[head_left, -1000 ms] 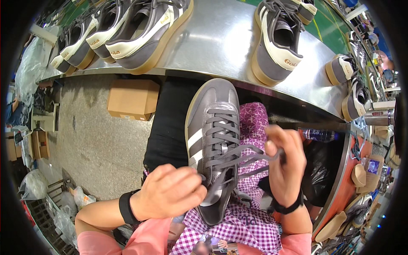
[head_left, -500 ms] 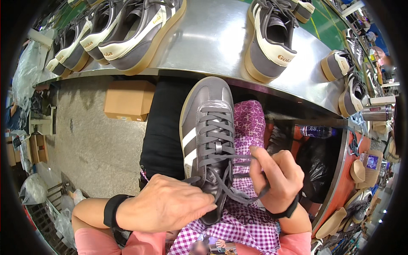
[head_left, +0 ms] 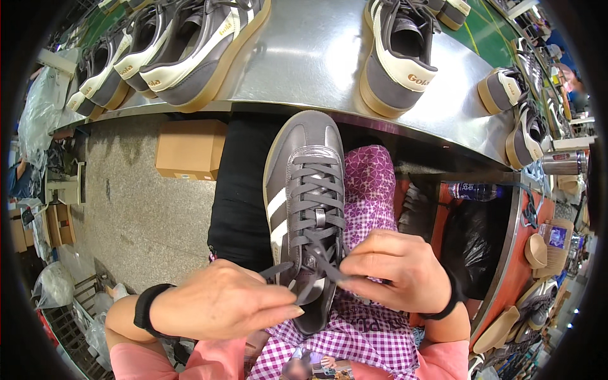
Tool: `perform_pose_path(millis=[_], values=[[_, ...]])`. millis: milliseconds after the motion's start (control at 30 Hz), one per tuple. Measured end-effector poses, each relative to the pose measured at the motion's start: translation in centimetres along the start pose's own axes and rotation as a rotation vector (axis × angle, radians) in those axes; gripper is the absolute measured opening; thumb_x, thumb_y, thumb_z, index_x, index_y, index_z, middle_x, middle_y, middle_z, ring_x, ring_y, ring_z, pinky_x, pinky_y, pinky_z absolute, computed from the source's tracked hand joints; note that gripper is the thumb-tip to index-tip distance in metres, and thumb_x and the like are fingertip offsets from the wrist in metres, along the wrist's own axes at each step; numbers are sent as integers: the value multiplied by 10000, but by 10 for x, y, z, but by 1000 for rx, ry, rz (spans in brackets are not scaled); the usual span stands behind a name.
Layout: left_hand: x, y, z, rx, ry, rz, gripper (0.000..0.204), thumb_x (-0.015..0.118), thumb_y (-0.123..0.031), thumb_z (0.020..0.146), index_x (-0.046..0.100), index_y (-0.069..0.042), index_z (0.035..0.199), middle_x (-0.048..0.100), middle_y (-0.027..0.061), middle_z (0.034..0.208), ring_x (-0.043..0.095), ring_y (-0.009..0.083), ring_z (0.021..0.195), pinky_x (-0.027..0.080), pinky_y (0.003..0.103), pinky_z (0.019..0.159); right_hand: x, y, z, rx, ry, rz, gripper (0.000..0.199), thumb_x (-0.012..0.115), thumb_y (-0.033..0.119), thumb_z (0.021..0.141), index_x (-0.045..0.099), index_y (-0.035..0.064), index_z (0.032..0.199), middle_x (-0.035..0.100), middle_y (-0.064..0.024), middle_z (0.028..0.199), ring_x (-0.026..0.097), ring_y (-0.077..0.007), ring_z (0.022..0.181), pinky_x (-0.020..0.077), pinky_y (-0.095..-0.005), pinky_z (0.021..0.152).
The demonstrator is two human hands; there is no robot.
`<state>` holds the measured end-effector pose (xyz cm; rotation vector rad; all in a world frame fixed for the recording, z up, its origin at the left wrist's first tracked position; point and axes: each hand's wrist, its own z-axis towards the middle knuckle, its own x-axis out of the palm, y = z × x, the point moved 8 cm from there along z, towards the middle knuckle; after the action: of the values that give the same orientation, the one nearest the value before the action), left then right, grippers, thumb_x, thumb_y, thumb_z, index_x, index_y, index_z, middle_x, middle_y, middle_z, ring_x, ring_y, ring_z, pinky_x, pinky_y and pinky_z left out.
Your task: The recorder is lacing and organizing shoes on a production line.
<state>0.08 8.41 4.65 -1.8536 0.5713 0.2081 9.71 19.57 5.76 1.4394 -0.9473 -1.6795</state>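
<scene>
A grey sneaker (head_left: 307,136) with two white side stripes and a gum sole rests on my lap, toe pointing away from me. Its grey shoelace (head_left: 318,197) crisscrosses up the tongue, and the loose ends lie over the shoe opening. My left hand (head_left: 231,299) is closed in a pinch on one lace end, left of the opening. Over the right side of the collar, my right hand (head_left: 399,269) pinches the other part of the lace, slightly blurred. The lace between the hands is partly hidden by the fingers.
A metal bench (head_left: 304,69) runs across ahead, holding several similar sneakers at left, including a near one (head_left: 202,69), and another (head_left: 399,63) at right. A cardboard box (head_left: 190,149) sits on the floor. A bottle (head_left: 475,191) and black bag (head_left: 475,244) lie at right.
My right hand has come down and turned palm-inward, closer to the shoe's collar, drawing the lace that was stretched to the right. My left hand has shifted slightly left.
</scene>
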Motion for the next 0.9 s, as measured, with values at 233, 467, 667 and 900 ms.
perform_pose_path(millis=[233,467,667,900], values=[[-11,-23,-14,346,-29,-240,187,656,-89,822,551,-52,672,517,49,596,537,231,593,441,350,490,-3,-7,-10,190,-304,-402,278,764,59,656,593,51,876,539,-52,694,583,-220,583,469,-319,529],[-58,12,-25,86,-462,202,129,728,-192,756,705,-91,833,622,113,965,612,291,892,499,390,736,-6,-20,-24,420,-240,115,141,716,110,837,650,-11,867,644,-101,735,643,-205,605,486,-300,545],[-5,-29,-3,362,-564,527,456,800,-432,619,675,-100,906,610,101,1142,530,339,1089,443,447,860,-10,-15,-25,401,-357,86,116,719,91,829,686,-4,886,676,-122,748,661,-219,614,492,-289,539],[4,-9,21,337,-496,233,223,828,-184,637,723,-73,799,587,122,1216,441,374,1224,347,475,1008,-13,-5,-25,309,-393,-119,155,767,53,751,707,21,890,689,-101,736,663,-204,603,493,-271,520]])
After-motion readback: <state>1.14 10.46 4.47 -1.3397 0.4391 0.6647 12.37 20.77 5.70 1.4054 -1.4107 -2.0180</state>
